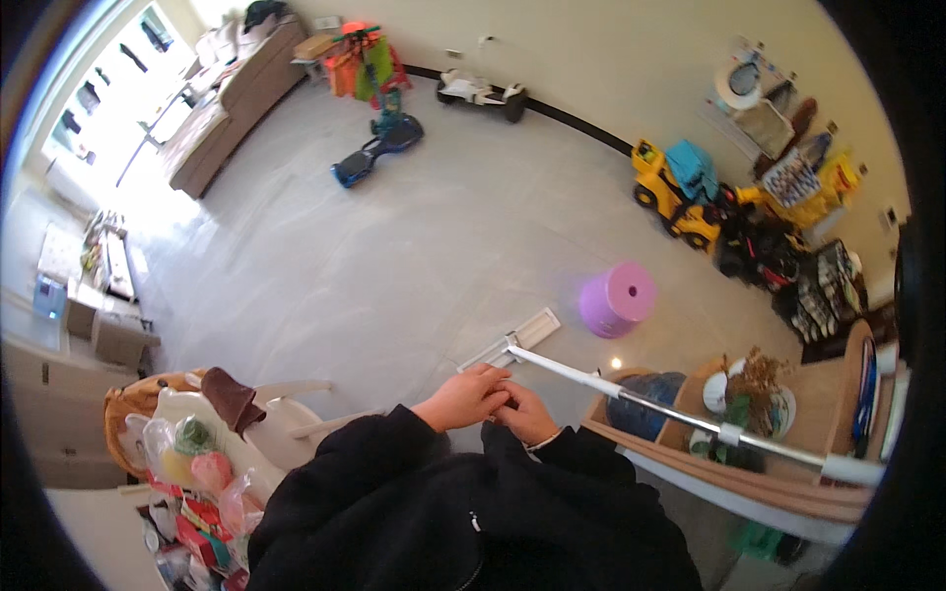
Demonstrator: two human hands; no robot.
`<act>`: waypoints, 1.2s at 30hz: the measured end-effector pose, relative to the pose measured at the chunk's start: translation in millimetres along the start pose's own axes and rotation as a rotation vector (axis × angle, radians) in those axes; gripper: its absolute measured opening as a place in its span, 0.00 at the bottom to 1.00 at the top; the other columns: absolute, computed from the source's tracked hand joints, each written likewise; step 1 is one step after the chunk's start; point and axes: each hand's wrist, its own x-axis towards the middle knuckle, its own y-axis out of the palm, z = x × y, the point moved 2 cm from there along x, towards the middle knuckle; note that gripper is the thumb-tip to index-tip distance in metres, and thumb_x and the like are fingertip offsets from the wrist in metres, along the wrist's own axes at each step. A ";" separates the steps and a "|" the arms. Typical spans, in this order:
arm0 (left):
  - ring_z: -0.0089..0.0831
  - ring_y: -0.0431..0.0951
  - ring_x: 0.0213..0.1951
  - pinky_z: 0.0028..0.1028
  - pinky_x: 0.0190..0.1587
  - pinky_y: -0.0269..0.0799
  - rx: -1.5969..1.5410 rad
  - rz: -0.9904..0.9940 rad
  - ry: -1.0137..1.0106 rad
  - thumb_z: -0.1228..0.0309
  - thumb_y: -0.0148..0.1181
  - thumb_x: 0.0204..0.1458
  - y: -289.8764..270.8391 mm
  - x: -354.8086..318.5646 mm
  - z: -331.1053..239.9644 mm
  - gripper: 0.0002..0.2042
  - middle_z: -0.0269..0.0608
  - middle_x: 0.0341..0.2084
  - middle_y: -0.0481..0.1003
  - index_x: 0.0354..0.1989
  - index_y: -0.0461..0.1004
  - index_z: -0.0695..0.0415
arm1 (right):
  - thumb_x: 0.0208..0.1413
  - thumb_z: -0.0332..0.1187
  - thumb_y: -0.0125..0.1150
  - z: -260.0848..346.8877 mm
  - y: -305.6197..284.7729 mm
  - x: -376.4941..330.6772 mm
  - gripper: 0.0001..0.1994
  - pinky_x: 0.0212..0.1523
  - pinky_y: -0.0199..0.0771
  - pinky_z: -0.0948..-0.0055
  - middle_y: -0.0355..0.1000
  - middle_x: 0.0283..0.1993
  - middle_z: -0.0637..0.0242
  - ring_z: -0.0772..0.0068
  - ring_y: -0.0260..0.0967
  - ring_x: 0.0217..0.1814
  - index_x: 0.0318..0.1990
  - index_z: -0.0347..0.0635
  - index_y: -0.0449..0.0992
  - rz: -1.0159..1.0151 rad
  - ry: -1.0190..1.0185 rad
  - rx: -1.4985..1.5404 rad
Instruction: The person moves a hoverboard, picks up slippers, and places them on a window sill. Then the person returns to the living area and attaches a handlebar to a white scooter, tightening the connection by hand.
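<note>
Hands meet in front of the chest, mop resting aside.
The left hand and right hand pinch together, perhaps on something small; the flat white mop with metal pole leans on the wooden shelf, freeing both.

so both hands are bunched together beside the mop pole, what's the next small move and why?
Probably slide the right hand onto the long silver metal mop pole. Both it and the left hand sit clasped together beside the pole's lower stretch, while the white flat mop head rests on the grey tiled floor ahead. Whether either hand grips the pole is unclear.
</note>
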 end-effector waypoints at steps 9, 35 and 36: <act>0.46 0.75 0.37 0.35 0.40 0.70 -0.114 -0.017 -0.040 0.68 0.50 0.52 -59.7 21.5 41.8 0.16 0.53 0.34 0.74 0.47 0.69 0.61 | 0.48 0.23 0.53 27.2 16.5 76.7 0.12 0.35 0.66 0.80 0.69 0.31 0.69 0.80 0.66 0.33 0.42 0.35 0.71 0.039 0.072 0.000; 0.19 0.72 0.24 0.21 0.28 0.67 -0.438 -0.006 -0.205 0.67 0.56 0.52 -303.2 174.5 219.6 0.13 0.34 0.19 0.74 0.22 0.73 0.63 | 0.55 0.35 0.55 116.0 -1.3 374.4 0.08 0.20 0.56 0.82 0.63 0.20 0.77 0.87 0.56 0.20 0.33 0.39 0.74 -0.270 0.181 -0.227; 0.20 0.72 0.23 0.22 0.27 0.67 -0.443 -0.013 -0.196 0.66 0.55 0.52 -306.4 186.9 222.7 0.13 0.36 0.18 0.73 0.22 0.72 0.64 | 0.55 0.36 0.55 111.7 -14.0 384.2 0.09 0.20 0.56 0.82 0.63 0.20 0.77 0.87 0.56 0.20 0.31 0.39 0.74 -0.268 0.180 -0.199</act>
